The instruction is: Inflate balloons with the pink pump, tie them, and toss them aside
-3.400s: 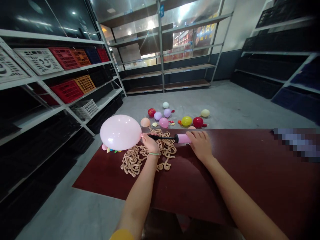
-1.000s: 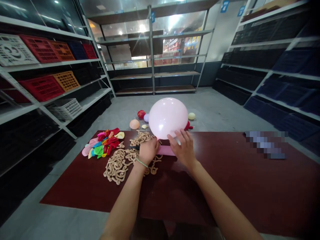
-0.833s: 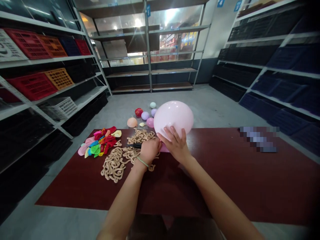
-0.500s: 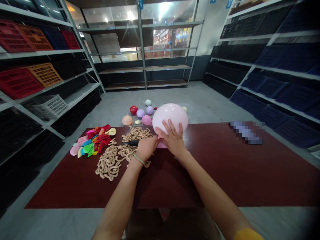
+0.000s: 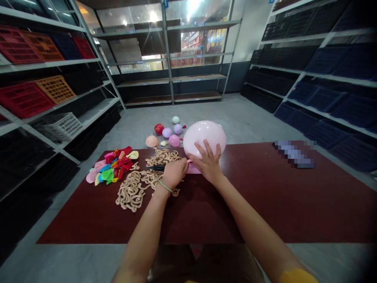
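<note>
A large inflated pale pink balloon [image 5: 203, 131] is above the far edge of the dark red table. My left hand [image 5: 176, 173], with a green band at the wrist, is closed in a pinch on the balloon's neck. Spread over the near side of the balloon, the fingers of my right hand [image 5: 209, 163] hold it, its thumb close to the neck. A black pointed tool [image 5: 155, 167] sticks out left of my left hand; the rest of it is hidden. Something flat and pink [image 5: 193, 169] shows beneath the balloon.
Tan curled strands [image 5: 131, 192] lie in heaps left of my hands, beside a pile of flat coloured balloons [image 5: 113, 167]. Several small inflated balloons [image 5: 167, 133] are on the floor beyond the table [image 5: 265, 204]. A pixelated item [image 5: 294, 154] lies at right. Shelves with crates [image 5: 55, 88] surround the room.
The whole view has shifted slightly, moving the things on the table a little to the right. Both hands keep their hold on the balloon, which is tilted a little differently.
</note>
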The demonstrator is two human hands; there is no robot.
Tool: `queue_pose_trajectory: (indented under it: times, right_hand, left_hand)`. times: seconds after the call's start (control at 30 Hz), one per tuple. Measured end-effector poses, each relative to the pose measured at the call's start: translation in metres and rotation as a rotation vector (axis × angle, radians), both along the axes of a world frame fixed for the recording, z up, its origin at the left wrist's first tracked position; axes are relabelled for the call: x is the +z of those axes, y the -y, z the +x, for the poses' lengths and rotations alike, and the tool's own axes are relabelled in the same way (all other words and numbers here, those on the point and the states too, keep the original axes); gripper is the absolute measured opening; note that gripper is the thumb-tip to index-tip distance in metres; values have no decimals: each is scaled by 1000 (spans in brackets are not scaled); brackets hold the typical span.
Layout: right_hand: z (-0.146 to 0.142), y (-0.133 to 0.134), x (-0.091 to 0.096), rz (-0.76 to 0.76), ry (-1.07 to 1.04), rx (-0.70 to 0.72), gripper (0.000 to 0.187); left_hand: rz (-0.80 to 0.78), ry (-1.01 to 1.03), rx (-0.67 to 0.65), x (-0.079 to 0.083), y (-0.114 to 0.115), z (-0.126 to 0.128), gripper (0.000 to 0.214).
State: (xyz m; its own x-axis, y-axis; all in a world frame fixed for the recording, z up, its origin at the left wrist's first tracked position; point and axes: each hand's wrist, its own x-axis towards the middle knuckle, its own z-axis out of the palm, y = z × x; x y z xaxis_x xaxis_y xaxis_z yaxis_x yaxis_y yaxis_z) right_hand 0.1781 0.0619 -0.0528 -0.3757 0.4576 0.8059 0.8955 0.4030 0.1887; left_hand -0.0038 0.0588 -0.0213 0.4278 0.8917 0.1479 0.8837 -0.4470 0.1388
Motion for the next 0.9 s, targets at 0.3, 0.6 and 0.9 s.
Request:
queue_pose_trajectory:
  times: [0.3, 0.6, 0.9]
  right_hand:
    - [13, -5, 1, 44, 24, -14, 22]
    - [16, 0, 1, -124, -2, -9, 34]
    - [3, 5, -1, -98, 39, 2, 57]
  left_hand:
    - [-92, 274, -85, 0, -4, -12, 48]
    - [-209, 717, -72, 0, -6, -11, 35]
    - [-24, 828, 105, -3, -13, -21, 24]
